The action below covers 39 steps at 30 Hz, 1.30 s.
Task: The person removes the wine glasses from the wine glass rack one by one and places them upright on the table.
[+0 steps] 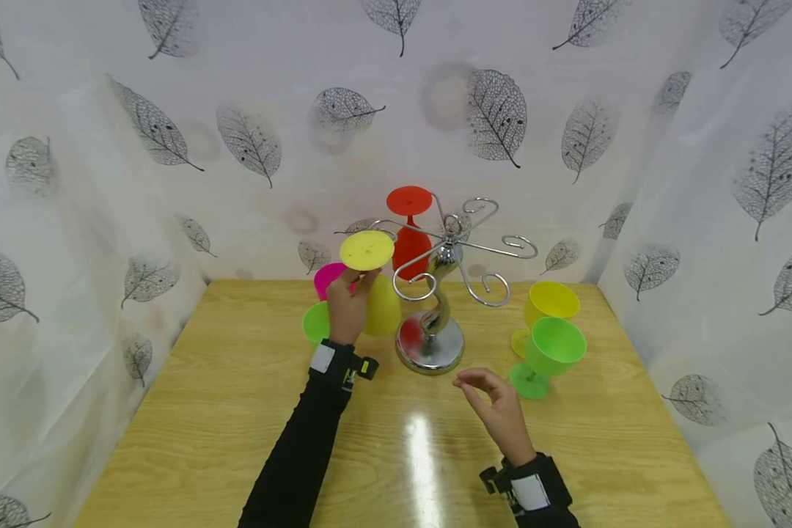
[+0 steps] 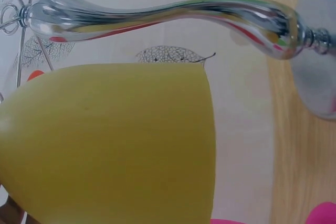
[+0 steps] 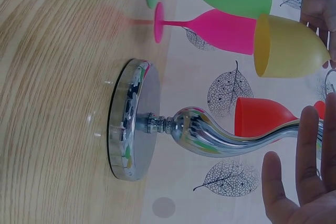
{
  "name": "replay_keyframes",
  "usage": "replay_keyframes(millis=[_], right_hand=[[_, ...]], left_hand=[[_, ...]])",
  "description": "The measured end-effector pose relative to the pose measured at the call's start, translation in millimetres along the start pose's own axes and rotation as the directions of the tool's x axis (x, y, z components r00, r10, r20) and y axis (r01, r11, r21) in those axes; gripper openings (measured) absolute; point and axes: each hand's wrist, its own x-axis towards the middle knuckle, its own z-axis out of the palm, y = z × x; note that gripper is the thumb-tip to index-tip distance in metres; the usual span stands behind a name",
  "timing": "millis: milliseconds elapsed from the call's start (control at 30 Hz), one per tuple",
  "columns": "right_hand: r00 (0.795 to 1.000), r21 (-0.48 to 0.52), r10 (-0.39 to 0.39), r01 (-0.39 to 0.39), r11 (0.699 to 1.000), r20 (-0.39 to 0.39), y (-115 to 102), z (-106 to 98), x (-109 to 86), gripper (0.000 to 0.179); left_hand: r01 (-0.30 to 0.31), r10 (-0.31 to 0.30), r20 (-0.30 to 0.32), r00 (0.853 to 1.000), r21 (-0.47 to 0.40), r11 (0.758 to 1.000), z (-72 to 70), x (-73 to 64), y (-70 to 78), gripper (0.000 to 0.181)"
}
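Note:
My left hand (image 1: pixel 347 308) grips a yellow goblet (image 1: pixel 383 309) by its stem, upside down, with the round foot on top. Its bowl fills much of the left wrist view, beside the post of a chrome goblet rack (image 1: pixel 430 348) with curled wire arms. The held goblet is at the rack's left arms; whether it touches a wire I cannot tell. A red goblet (image 1: pixel 409 201) hangs inverted from a rear-left arm. In front of the rack, my right hand (image 1: pixel 500 418) hovers with loosely bent fingers, holding nothing.
A pink goblet (image 1: pixel 328 277) and a green goblet (image 1: pixel 315 323) stand upright at left, partly hidden behind my left hand. At right stand another yellow goblet (image 1: pixel 552 299) and a green goblet (image 1: pixel 556 348). A leaf-patterned curtain (image 1: pixel 251 220) surrounds the wooden table (image 1: pixel 237 411).

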Motion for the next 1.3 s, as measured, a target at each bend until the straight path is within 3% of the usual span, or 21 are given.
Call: replay_keyframes(millis=[333, 533, 867, 1133, 1300], right_hand=[[1.0, -0.013, 0.024, -0.025, 1.0, -0.016, -1, -5, -2.4, 0.015], [1.0, -0.006, 0.014, -0.014, 1.0, -0.024, -2, -7, -1.9, 0.012], [0.999, -0.005, 0.006, -0.006, 1.0, 0.051, -1, 2, 4.3, 0.014], [0.999, -0.016, 0.009, -0.008, 1.0, 0.033, -2, -3, 4.2, 0.015], [1.0, -0.03, 0.02, -0.019, 0.999, 0.021, -5, -8, 4.5, 0.016]], left_hand=[[0.033, -0.034, -0.03, 0.999, -0.038, 0.999, 3.8, -1.4, 1.2, 0.02], [0.011, -0.012, -0.038, 0.999, -0.036, 0.999, 4.9, -3.0, 3.9, 0.022], [0.001, -0.006, -0.122, 0.993, -0.04, 0.999, -15.4, -10.5, 6.1, 0.018], [0.017, -0.021, -0.116, 0.993, -0.039, 0.999, -12.5, -17.7, 7.7, 0.017], [-0.019, 0.011, -0.097, 0.995, -0.079, 0.997, -10.4, -30.8, 13.4, 0.019]])
